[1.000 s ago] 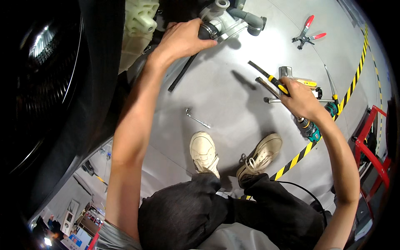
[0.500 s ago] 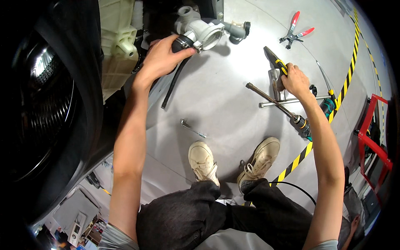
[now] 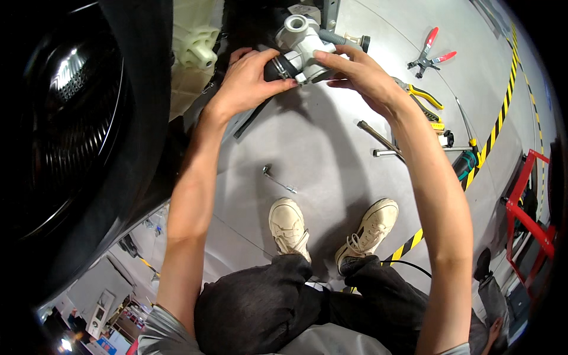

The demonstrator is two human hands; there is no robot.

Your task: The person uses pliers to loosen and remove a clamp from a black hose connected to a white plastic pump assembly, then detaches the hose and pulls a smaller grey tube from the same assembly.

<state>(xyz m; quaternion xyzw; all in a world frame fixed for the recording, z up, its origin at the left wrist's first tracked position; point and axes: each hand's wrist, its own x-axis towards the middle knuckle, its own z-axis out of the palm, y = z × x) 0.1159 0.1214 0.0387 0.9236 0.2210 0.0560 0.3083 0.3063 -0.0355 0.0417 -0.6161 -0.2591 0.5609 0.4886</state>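
Note:
A light-grey plastic pump housing (image 3: 300, 46) with a round open port on top is at the upper middle, beside the dark appliance. My left hand (image 3: 248, 80) is closed round a short black rubber hose (image 3: 276, 69) on its left side, where a metal hose clamp (image 3: 283, 66) shows. My right hand (image 3: 367, 74) grips the housing's right side, thumb toward me; some of its fingers are hidden behind the part. A grey hose (image 3: 337, 39) runs from behind the housing to the right. Right of my right hand, yellow-handled pliers (image 3: 427, 96) lie on the floor.
An appliance with a dark, shiny drum opening (image 3: 71, 118) fills the left. On the floor lie red-handled pliers (image 3: 431, 57), an angled socket wrench (image 3: 278, 179), metal rods (image 3: 377, 137) and a teal power tool (image 3: 465, 165). Black-yellow tape (image 3: 503, 89) and a red frame (image 3: 523, 207) are at right.
My right hand has let go of the yellow-handled pliers on the floor and moved up and left onto the pump housing. My left hand stays on the black hose.

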